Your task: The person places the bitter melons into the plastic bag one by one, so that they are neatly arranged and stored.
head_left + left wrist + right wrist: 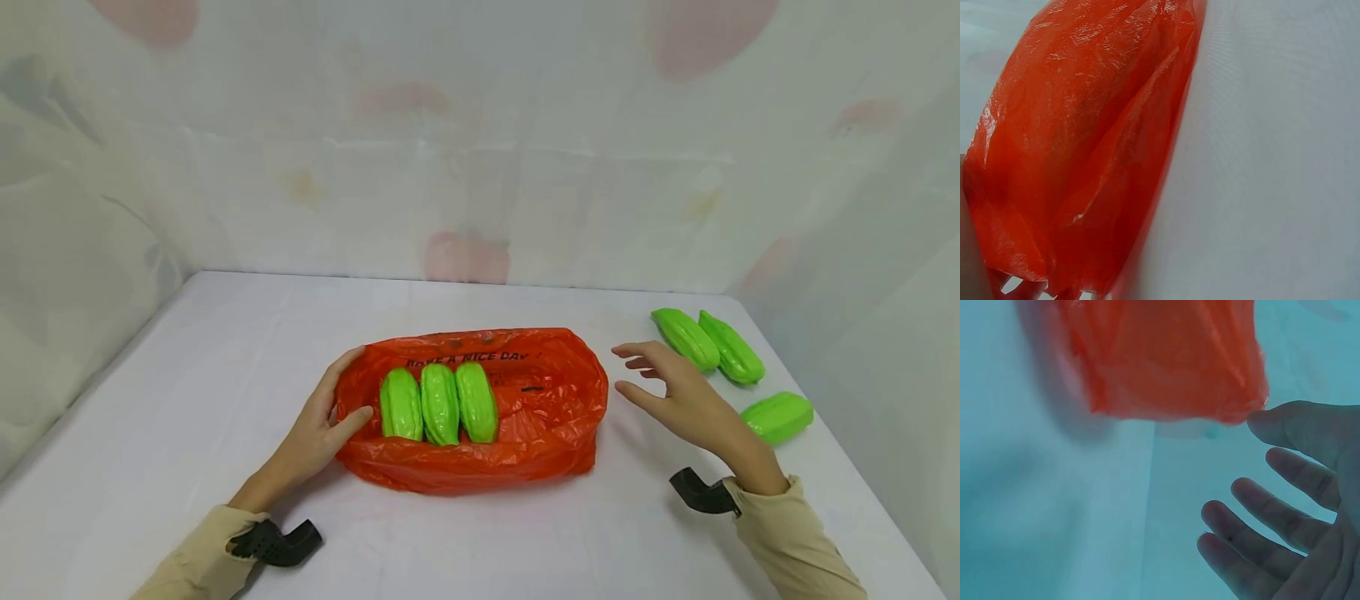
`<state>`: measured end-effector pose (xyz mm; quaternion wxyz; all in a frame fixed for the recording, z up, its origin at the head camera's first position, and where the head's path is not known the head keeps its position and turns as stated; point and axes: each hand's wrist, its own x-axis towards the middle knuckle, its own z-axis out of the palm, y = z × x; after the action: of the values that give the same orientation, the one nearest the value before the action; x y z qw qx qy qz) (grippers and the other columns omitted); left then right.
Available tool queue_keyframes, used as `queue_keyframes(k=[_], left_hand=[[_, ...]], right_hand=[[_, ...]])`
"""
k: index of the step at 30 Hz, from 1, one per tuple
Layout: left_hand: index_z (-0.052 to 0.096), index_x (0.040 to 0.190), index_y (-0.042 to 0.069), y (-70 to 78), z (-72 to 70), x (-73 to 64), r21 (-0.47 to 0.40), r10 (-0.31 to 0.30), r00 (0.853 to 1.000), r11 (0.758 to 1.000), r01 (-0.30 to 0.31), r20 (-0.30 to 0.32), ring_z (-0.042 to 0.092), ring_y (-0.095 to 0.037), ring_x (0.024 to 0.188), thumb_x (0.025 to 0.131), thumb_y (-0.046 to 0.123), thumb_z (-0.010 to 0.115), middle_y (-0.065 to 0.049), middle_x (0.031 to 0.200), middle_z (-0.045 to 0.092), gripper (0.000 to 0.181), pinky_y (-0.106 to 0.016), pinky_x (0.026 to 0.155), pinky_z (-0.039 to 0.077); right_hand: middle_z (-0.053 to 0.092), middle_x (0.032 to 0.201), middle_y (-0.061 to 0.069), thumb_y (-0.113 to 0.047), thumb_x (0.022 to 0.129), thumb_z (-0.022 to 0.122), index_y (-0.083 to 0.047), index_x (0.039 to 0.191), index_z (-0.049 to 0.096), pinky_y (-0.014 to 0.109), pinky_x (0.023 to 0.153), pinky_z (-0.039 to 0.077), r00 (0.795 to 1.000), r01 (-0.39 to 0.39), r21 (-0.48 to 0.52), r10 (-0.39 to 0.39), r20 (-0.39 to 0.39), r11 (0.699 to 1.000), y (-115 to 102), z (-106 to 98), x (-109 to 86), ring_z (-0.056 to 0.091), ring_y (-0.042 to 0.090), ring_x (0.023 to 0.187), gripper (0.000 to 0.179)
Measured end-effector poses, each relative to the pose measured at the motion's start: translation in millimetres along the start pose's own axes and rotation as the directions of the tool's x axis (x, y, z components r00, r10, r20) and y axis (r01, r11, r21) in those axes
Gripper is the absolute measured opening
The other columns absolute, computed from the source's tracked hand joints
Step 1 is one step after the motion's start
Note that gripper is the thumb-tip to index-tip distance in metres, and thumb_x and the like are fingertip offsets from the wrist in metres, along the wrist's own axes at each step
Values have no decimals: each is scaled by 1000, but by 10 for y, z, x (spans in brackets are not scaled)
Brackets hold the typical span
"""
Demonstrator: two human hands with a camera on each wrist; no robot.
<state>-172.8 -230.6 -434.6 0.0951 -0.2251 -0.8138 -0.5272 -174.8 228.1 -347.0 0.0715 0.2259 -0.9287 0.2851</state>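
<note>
A red plastic bag [558, 392] lies spread open at the middle of the table, dark lettering on its inner back wall. Three bright green ridged fruits, like star fruit [439, 404], stand side by side in its left half. My left hand [326, 421] grips the bag's left end, thumb over the rim and fingers along the outer side. Creased red plastic [1085, 125] fills much of the left wrist view. Just right of the bag, my right hand [678, 396] hovers with nothing in it, its fingers [1291, 519] spread and loosely bent.
Two more green fruits [708, 346] lie together at the table's back right. Another green fruit [780, 417] sits near the right edge, partly behind my right forearm. The white table [187, 375] backs onto a pale patterned curtain [525, 192].
</note>
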Motion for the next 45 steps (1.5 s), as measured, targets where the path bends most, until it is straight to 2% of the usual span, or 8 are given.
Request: queue_keyframes(k=[10,18,28,34,37,40,42,45], left_hand=[[24,157,17,-18,10,2,-13,3,1000,1000,-3,4,45,-10,132,93,-1,60,-14,153,39,76,-6,103,35],[25,157,18,-21,18,2,-4,-1,1000,1000,1,2,45,-11,132,93,0,60,-12,153,39,75,-6,103,34],[25,157,19,-26,22,6,-7,2,1000,1000,-2,3,45,-13,132,93,-1,60,-13,152,40,76,-7,103,35],[25,157,18,-23,8,0,3,5,1000,1000,-5,3,45,-13,132,93,-1,61,-13,152,40,76,-7,104,34],[25,157,18,-23,2,-4,7,6,1000,1000,-6,2,45,-13,132,93,-1,60,-13,153,40,75,-6,104,33],[25,157,18,-21,1,-4,5,6,1000,1000,-6,3,44,-12,133,93,0,60,-13,153,39,75,-6,104,32],[25,157,18,-18,-1,-4,2,5,1000,1000,-5,2,44,-12,133,93,0,60,-13,153,39,75,-6,104,32],[25,157,17,-16,1,-3,-1,10,1000,1000,-10,3,45,-13,133,93,-1,60,-14,152,40,75,-7,104,33]], right_hand=[[65,124,8,-12,90,71,-6,129,59,25,90,52,999,34,-61,-36,-35,998,118,-58,-162,65,27,106,41],[66,125,11,-15,90,73,-6,130,58,24,90,50,1000,4,-87,-4,0,996,186,-160,-273,62,30,107,43],[65,126,13,-22,88,75,-5,129,59,36,87,48,995,-71,-125,79,64,990,321,-380,-359,59,40,111,47],[64,127,9,-27,87,76,-9,130,59,29,88,46,985,-131,-131,144,99,983,413,-464,-424,57,36,115,50],[64,127,4,-30,87,77,-14,130,60,32,86,48,980,-154,-148,170,107,977,468,-500,-462,56,30,116,49],[65,124,4,-31,86,77,-16,127,61,33,84,49,977,-160,-153,178,113,975,519,-543,-490,55,8,114,47],[67,120,3,-29,85,78,-17,125,63,28,81,50,980,-154,-161,171,100,975,548,-559,-504,50,-10,107,44],[68,117,3,-27,83,80,-16,122,64,27,79,50,983,-142,-164,159,97,976,594,-582,-519,40,-22,103,43]])
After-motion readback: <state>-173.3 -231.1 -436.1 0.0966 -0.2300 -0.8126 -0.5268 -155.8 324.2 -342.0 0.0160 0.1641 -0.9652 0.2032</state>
